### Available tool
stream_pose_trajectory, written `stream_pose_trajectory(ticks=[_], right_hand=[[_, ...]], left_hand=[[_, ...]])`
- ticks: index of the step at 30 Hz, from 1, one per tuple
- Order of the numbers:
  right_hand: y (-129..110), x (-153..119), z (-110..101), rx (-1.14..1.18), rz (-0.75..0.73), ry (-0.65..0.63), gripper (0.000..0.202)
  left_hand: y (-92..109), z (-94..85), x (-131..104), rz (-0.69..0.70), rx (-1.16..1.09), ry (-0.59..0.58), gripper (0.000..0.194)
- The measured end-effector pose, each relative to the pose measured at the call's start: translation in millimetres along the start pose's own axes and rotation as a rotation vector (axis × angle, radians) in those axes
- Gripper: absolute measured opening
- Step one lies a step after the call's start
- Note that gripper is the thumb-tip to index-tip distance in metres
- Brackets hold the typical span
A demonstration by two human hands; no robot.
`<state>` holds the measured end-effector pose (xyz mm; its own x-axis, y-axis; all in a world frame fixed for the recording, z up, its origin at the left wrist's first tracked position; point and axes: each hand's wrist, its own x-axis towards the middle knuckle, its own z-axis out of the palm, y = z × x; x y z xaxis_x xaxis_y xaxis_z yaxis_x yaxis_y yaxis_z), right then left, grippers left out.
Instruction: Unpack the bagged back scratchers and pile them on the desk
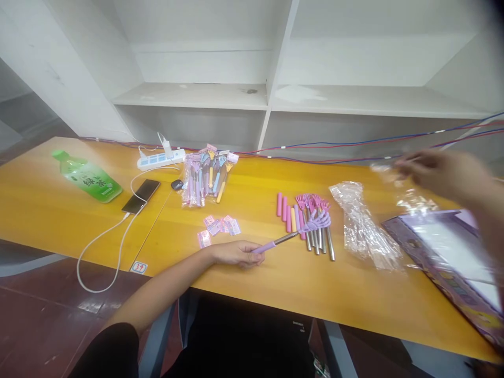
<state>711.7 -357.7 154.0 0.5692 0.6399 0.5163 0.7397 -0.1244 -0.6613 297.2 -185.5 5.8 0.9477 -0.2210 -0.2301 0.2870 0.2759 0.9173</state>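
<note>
My left hand (240, 254) is closed around the lilac handle of a back scratcher (285, 238), which has a metal rod and a hand-shaped lilac head pointing right. That head overlaps a pile of pink-headed back scratchers (315, 239) with bare metal rods. Loose pink, cream and lilac handle sleeves (284, 209) lie beside the pile. My right hand (441, 170), smeared by motion, is raised at the right with its fingertips pinched on a clear plastic bag (415, 200). Below and left of it lies a stack of clear plastic bags (364, 231).
Bagged back scratchers (207, 176) lie at the back, with small printed cards (218, 227) nearer me. To the left are a power strip (161, 159), a phone (140, 196) on a white cable and a green bottle (88, 178). An open purple box (452, 257) occupies the right; shelves rise behind.
</note>
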Motion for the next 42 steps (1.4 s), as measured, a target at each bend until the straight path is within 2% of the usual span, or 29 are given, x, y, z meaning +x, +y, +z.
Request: stream_pose_trajectory(ticks=[2, 4, 7, 9, 12, 13, 14, 16, 17, 18, 21, 24, 27, 31, 34, 36, 38, 42], right_hand=[[31, 6, 4, -0.091, 0.079, -0.156, 0.043], [55, 12, 11, -0.12, 0.115, -0.206, 0.033], [73, 17, 20, -0.12, 0.131, -0.102, 0.018], [69, 10, 28, -0.127, 0.135, 0.031, 0.017], [34, -38, 50, 0.05, 0.211, 0.156, 0.014], [15, -63, 60, 0.235, 0.281, 0.05, 0.016], [-8, -92, 72, 0.41, 0.343, -0.115, 0.023], [-54, -151, 99, 0.524, 0.383, -0.312, 0.041], [-76, -177, 111, 0.638, 0.462, -0.414, 0.045], [-94, -199, 123, 0.756, 0.542, -0.449, 0.048], [-128, -242, 146, 0.99, 0.708, -0.362, 0.041], [-135, -261, 153, 1.029, 0.828, -0.227, 0.046], [-133, -273, 154, 1.044, 0.952, -0.148, 0.055], [-132, -294, 158, 0.951, 1.034, -0.24, 0.073], [-132, -311, 161, 0.764, 0.948, -0.335, 0.074], [-133, -318, 161, 0.668, 0.866, -0.364, 0.073], [-135, -322, 158, 0.646, 0.8, -0.385, 0.072], [-149, -320, 138, 0.529, 0.575, -0.442, 0.066]], left_hand=[[0, 0.0, 0, 0.015, -0.017, 0.0, 0.056], [0, 0.3, 0, 0.028, -0.031, 0.0, 0.058], [1, 2.1, 0, 0.056, -0.032, 0.027, 0.063], [3, 4.1, -1, 0.088, -0.02, 0.084, 0.061], [10, 8.5, -2, 0.148, 0.013, 0.176, 0.056], [13, 10.7, -2, 0.163, 0.039, 0.202, 0.054], [16, 13.7, -2, 0.167, 0.091, 0.228, 0.051], [20, 22.5, -1, 0.142, 0.292, 0.311, 0.043], [20, 28.6, 0, 0.124, 0.433, 0.367, 0.038], [18, 35.7, 2, 0.109, 0.583, 0.428, 0.033], [4, 61.1, 8, 0.108, 0.978, 0.587, 0.024], [-15, 84.4, 9, 0.188, 1.312, 0.702, 0.022], [-26, 98.2, 5, 0.251, 1.57, 0.841, 0.009], [-39, 102.8, 0, 0.264, 1.748, 1.001, 0.018], [-53, 101.4, -3, 0.296, 1.777, 1.059, 0.028], [-62, 99.9, -5, 0.313, 1.766, 1.06, 0.03], [-67, 98.4, -10, 0.31, 1.748, 1.003, 0.027], [-67, 98.0, -26, 0.243, 1.729, 0.735, 0.018]])
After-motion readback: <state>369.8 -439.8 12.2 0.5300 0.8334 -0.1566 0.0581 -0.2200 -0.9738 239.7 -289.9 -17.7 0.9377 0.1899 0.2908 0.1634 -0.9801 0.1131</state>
